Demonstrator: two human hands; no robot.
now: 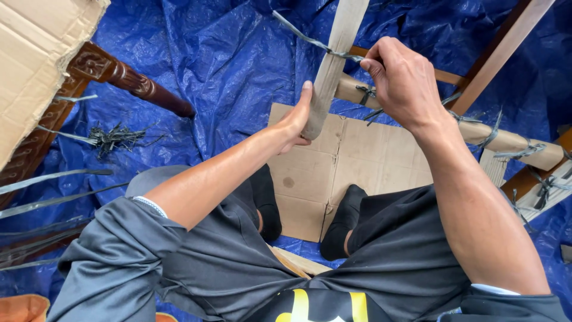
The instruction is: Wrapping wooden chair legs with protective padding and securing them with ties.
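Over the blue tarpaulin (226, 53), seated view: you look down past your knees and dark socks at a flat sheet of brown cardboard (357, 161) lying under your feet.
Left hand (295, 122): your fingers and thumb are loosely curled round the lower end of a pale, flat wooden slat (333, 65) that stands tilted up and away from you; the grip steadies it, it is not clenched.
Right hand (402, 80): your fingers are pinched tight on a thin grey binding strip (304, 37) where it wraps the slat, its free end trailing off to the far left.
Workpiece: the slat crosses a paper-wrapped round rail (506, 140) that runs from the centre off to the right, part of a brown wooden frame (506, 42).
Done so far: several dark ties (366, 92) already sit along the rail, knotted, with loose ends sticking out.
Left to do: the wrap under your right hand looks unfinished, judging by its long free end.
Nearby: a heap of spare grey strips (116, 138) lies to the left, beside a carved dark wooden leg (128, 77).
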